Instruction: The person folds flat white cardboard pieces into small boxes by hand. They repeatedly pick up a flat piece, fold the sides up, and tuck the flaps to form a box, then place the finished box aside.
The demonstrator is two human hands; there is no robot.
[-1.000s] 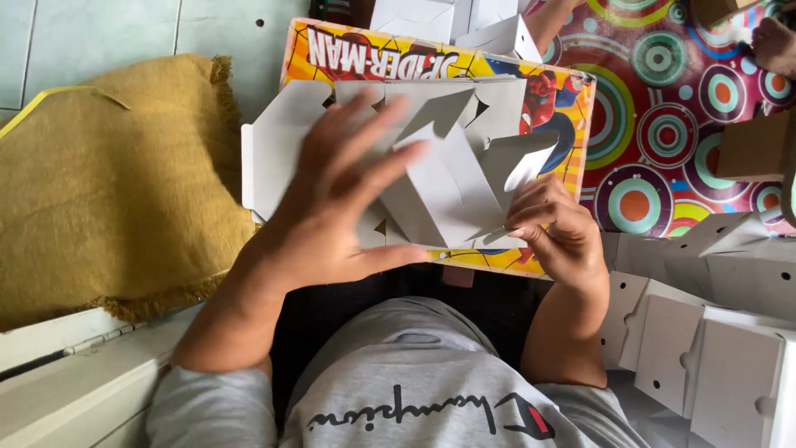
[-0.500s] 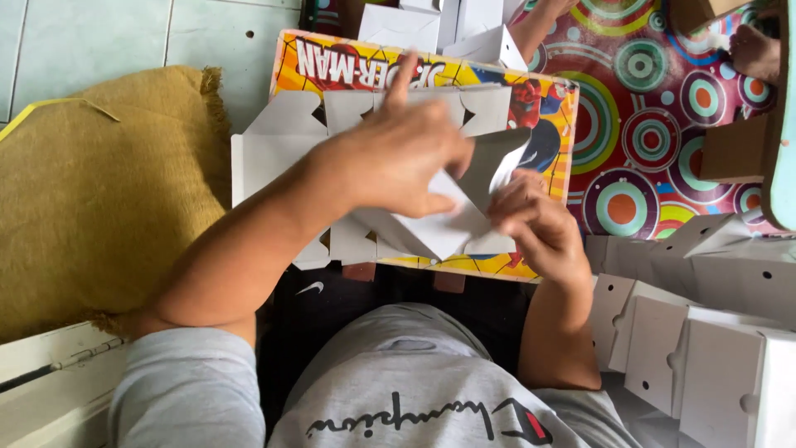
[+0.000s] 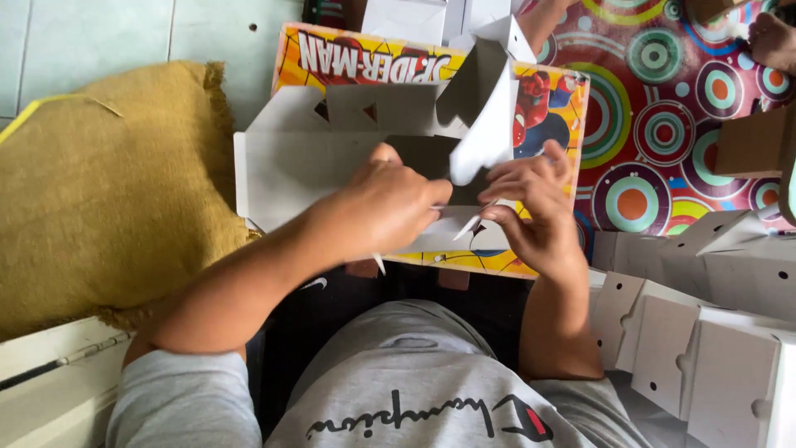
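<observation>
Since half a second ago, one flap of the flat white cardboard box blank (image 3: 332, 166) has been lifted upright. Left hand (image 3: 385, 207) presses curled fingers on its near edge; right hand (image 3: 531, 207) pinches the raised flap. It lies on a colourful board (image 3: 555, 108) serving as surface. Mustard cloth (image 3: 108, 191) lies left, folded white boxes (image 3: 705, 332) near right, partly crowding the elbow.

Home floor turned makeshift box-folding spot: tiled floor (image 3: 99, 33), mustard fringed cushion (image 3: 99, 191), bright circle-patterned mat (image 3: 663, 116), folded white cardboard boxes (image 3: 705, 332) piled beside seated person.
</observation>
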